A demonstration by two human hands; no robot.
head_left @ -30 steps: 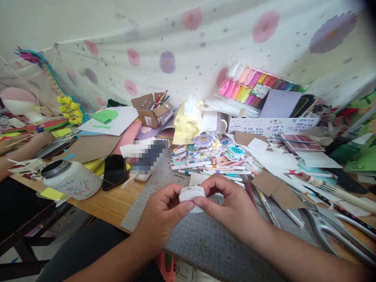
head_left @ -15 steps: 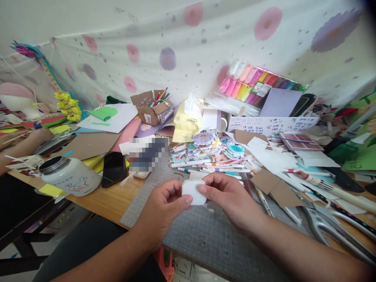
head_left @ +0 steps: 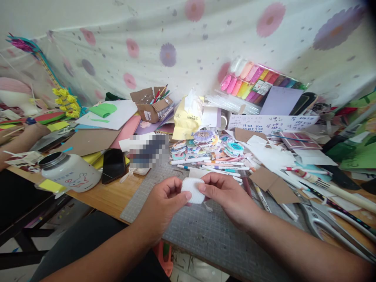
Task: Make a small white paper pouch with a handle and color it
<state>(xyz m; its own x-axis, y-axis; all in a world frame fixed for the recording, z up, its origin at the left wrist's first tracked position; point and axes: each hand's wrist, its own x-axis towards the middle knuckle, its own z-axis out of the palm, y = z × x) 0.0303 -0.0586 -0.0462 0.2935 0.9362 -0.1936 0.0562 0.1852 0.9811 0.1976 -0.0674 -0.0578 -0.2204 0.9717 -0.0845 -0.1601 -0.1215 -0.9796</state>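
Head view, forward, down; desk (head_left: 109, 199) seemingly near.

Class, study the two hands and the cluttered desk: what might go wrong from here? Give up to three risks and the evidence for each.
1. The small white piece, held by the left hand and right hand, might slip onto the grey mat.
2. The lidless jar stands near the edge of the desk, so a stray bump might tip it.
3. The scissors lie beside the right forearm, which might knock them.
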